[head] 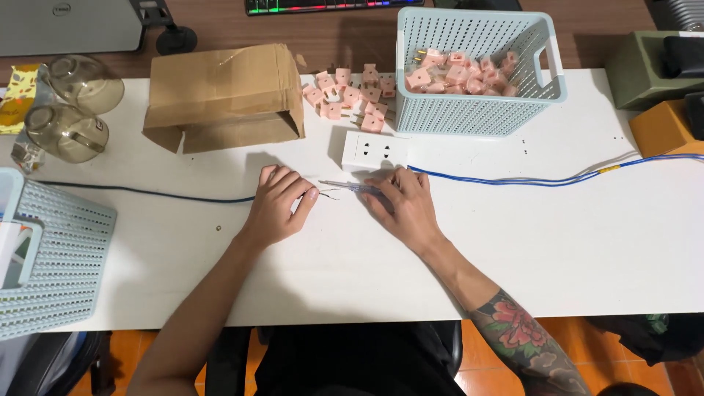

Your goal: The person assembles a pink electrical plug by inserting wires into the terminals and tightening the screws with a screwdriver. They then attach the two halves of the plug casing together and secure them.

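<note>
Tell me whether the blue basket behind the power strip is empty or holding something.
Holding something. The blue basket stands upright with a layer of pink plugs inside; more pink plugs lie loose on the table beside it.

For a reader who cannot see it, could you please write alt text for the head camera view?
A person's left hand and right hand rest on a white table, pinching thin wire ends and a slim screwdriver-like tool beside a white power strip. Behind are pink plugs, a pale blue basket and a cardboard box.
</note>
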